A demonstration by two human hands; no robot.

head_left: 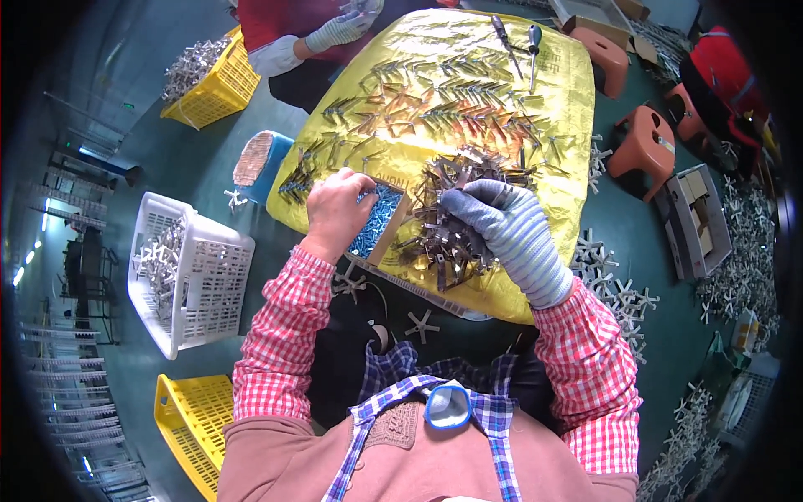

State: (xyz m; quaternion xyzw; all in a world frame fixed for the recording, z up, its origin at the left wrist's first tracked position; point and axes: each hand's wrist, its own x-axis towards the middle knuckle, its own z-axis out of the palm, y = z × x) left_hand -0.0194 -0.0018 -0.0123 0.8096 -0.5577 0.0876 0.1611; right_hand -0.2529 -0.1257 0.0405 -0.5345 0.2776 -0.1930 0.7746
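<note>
My left hand (336,211), bare, hovers over the left side of a small box (391,228) filled with blue screws (376,219). Its fingertips are pinched together, and whatever sits between them is too small to make out. A striped knit glove covers my right hand (506,227), which is over a heap of dark metal brackets (452,255). Thumb and fingers there are curled closed toward the heap; what they grip, if anything, cannot be made out. Beyond both hands, rows of metal pieces (473,92) lie on a yellow plastic sheet (562,109).
Two screwdrivers (534,54) lie at the sheet's far edge. A white basket (222,259) and yellow crates (219,92) stand left. Orange stools (648,146) and star-shaped metal parts (615,289) are on the right floor. Across the sheet, a co-worker's gloved hand (335,32) shows.
</note>
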